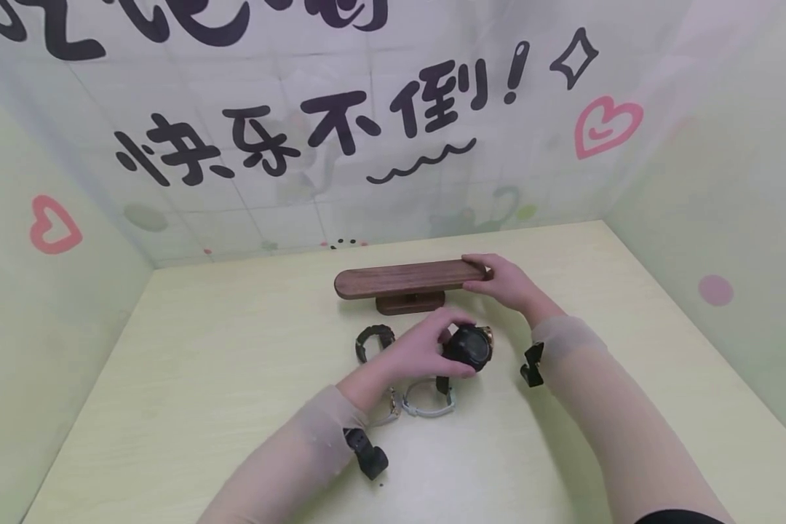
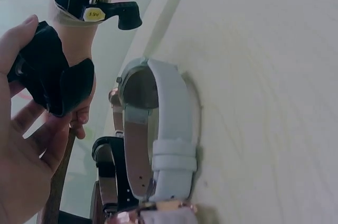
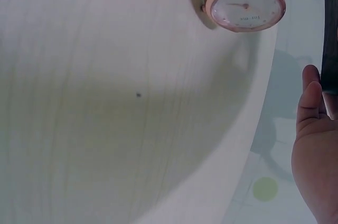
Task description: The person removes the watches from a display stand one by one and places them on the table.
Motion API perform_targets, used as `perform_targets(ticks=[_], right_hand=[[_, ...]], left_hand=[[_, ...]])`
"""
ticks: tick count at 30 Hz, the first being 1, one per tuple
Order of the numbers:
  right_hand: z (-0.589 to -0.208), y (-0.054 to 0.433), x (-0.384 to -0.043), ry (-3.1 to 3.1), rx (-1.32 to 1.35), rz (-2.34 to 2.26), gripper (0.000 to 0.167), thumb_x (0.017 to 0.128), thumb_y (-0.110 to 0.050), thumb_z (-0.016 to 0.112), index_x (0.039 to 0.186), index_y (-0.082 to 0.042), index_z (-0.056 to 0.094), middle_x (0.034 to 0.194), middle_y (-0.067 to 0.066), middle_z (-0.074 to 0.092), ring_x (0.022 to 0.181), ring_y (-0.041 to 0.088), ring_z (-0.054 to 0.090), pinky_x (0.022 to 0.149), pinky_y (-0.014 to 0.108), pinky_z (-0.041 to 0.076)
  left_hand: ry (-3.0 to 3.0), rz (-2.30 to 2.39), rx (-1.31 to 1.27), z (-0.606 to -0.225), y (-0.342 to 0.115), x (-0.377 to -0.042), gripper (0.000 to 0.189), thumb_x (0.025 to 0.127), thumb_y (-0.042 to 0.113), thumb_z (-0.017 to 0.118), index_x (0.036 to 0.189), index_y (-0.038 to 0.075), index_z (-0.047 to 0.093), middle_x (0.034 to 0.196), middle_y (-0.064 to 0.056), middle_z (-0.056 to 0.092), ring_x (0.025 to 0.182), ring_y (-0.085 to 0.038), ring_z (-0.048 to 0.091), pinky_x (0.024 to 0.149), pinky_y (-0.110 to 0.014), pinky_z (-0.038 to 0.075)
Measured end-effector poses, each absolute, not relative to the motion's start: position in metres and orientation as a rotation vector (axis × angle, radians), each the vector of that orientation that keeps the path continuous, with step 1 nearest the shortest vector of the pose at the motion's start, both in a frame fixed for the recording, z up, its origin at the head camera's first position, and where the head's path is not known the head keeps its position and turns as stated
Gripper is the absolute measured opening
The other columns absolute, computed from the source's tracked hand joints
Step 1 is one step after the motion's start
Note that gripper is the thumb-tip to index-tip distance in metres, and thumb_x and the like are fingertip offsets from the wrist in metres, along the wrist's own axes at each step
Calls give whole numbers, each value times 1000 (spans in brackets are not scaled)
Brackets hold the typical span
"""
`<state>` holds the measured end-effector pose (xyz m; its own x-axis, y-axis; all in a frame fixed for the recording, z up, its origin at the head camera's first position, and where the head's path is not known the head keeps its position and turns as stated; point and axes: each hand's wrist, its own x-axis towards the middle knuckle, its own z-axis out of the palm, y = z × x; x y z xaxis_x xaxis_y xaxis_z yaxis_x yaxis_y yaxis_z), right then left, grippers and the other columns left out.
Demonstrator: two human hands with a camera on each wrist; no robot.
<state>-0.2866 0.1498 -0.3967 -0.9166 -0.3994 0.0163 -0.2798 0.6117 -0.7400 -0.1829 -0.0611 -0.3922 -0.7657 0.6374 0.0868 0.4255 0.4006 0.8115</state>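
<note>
My left hand (image 1: 419, 349) pinches a black watch (image 1: 469, 347) between thumb and fingers, above the table; the left wrist view shows its dark strap (image 2: 45, 71). My right hand (image 1: 509, 284) grips the right end of a dark brown wooden bar (image 1: 406, 279) with a small base under it. Just beyond the black watch is a rose-gold watch (image 3: 247, 7) with a pale dial. A white-strapped watch (image 2: 174, 108) stands on its side below the left hand. Next to it is a gold-cased watch (image 1: 393, 402), partly hidden by the left hand.
A black-strapped watch (image 1: 375, 338) stands left of the left hand, in front of the wooden base (image 1: 409, 303). The pale table (image 1: 236, 349) is bordered by a printed back wall (image 1: 268, 204) and side walls.
</note>
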Motion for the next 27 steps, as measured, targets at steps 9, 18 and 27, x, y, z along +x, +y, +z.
perform_targets(ticks=[9, 18, 27], right_hand=[[-396, 151, -284, 2696, -588, -1206, 60, 86, -22, 69, 139, -9, 45, 136, 16, 46, 113, 32, 51, 94, 44, 42], [-396, 150, -282, 2690, -583, -1200, 60, 87, -23, 68, 140, -10, 43, 138, 17, 44, 112, 33, 51, 91, 45, 44], [-398, 150, -284, 2704, -577, -1182, 60, 88, -24, 67, 141, -12, 43, 139, 15, 43, 115, 32, 48, 93, 44, 43]], left_hand=[[2535, 1200, 956, -400, -48, -177, 67, 70, 33, 83, 126, 14, 52, 123, 1, 49, 101, -12, 49, 86, -26, 44], [2706, 919, 863, -408, -35, -165, 71, 72, 50, 75, 130, 18, 51, 129, -3, 48, 114, -20, 50, 99, -40, 37], [2757, 747, 879, -422, -22, -159, 78, 68, 57, 75, 130, 17, 51, 121, -3, 47, 104, -20, 52, 94, -37, 39]])
